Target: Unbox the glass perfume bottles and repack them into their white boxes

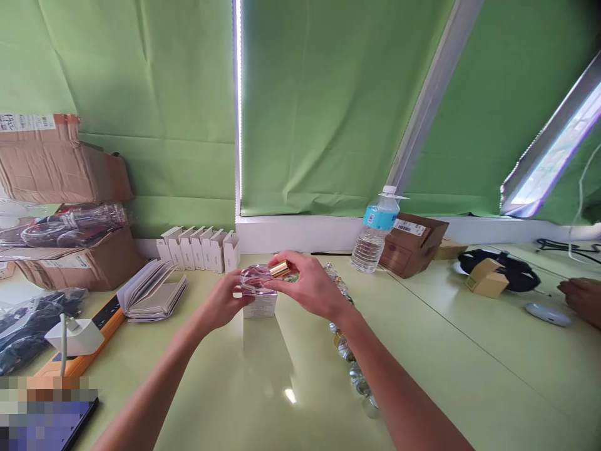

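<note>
1. Grip: your left hand [225, 304] is closed round the body of the clear, rounded glass bottle [256, 280]. Your right hand [307, 285] pinches its shiny gold cylindrical cap [280, 269] between thumb and fingertips.
2. Place: the bottle is in the air between your hands, just above the small white card carton [260, 307] standing on the worktop.
3. Step, as I judge it: you are working the cap while steadying the bottle. I cannot tell whether the cap is seated or loose.
4. Any next move calls for a firm left-hand hold, since the glass looks smooth, with the cap in line with the neck.
5. Surface: the glossy pale green worktop [469, 363] carries a line of small glass bottles [347, 351] beside your right forearm. A row of open white cartons [200, 247] stands beyond your left hand, and a clear plastic water bottle [375, 235] beyond your right.
6. Room: green blinds [328, 106] hang behind. Another person's hand [582, 300] rests far to your right.
</note>
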Demonstrator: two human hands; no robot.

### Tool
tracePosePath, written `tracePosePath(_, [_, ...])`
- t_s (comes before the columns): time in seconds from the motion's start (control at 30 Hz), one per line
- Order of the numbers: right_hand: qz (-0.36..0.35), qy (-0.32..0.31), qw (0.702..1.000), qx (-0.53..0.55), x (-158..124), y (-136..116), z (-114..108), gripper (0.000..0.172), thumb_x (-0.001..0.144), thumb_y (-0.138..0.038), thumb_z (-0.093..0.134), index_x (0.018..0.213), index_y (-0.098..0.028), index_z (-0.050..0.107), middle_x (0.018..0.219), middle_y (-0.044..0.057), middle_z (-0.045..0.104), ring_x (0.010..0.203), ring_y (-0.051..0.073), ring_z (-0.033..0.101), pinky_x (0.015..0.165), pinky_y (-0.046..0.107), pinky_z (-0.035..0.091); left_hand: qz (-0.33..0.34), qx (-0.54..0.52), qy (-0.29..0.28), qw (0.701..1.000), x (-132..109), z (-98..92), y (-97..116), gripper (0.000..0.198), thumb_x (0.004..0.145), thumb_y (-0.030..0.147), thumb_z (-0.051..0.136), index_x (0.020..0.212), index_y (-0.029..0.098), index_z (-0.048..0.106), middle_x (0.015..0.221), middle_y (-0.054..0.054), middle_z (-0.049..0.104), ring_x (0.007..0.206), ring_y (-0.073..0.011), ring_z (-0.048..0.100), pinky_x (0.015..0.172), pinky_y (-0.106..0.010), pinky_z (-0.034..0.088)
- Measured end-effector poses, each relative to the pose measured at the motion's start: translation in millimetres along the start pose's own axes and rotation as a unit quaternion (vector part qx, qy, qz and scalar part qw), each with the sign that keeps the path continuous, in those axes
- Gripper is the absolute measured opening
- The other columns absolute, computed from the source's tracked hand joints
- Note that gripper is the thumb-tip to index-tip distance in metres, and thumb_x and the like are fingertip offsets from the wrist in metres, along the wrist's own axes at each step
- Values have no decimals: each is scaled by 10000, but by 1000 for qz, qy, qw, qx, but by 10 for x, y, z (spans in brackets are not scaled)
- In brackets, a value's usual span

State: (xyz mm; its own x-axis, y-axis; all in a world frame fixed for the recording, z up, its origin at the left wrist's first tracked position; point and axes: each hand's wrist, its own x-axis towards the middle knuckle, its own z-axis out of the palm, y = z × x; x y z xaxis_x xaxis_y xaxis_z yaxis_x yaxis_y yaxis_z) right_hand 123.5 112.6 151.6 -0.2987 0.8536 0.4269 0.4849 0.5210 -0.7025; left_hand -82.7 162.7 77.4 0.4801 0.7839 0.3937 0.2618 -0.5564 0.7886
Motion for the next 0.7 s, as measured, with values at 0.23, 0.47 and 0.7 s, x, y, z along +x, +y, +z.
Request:
tracePosePath(0.23, [17,4,998,-68,33,196,92,213,823,-315,681,1009,-233,622,904,-4,698,813,154,630,695,254,452,-18,-37,10,999,4,-3,-102,153,797,315,669,864,200,743,1131,-71,657,1001,-236,659,934,-401,539])
tracePosePath(0.47, [-25,0,984,-175,52,307,156,181,820,-239,690,971,-221,592,957,16,648,812,155,592,705,258,418,-37,-40,43,998,-1,19,-131,194,766,301,714,833,204,560,1008,-18,707,958,-211,677,906,-410,548])
tracePosePath(0.7, [-14,-43,981,-186,34,255,205,229,873,-245,613,1092,-242,543,972,15,661,798,158,592,699,259,395,-38,-40,24,998,-14,42,-178,255,764,317,718,905,216,531,987,-19,700,949,-199,677,886,-403,553])
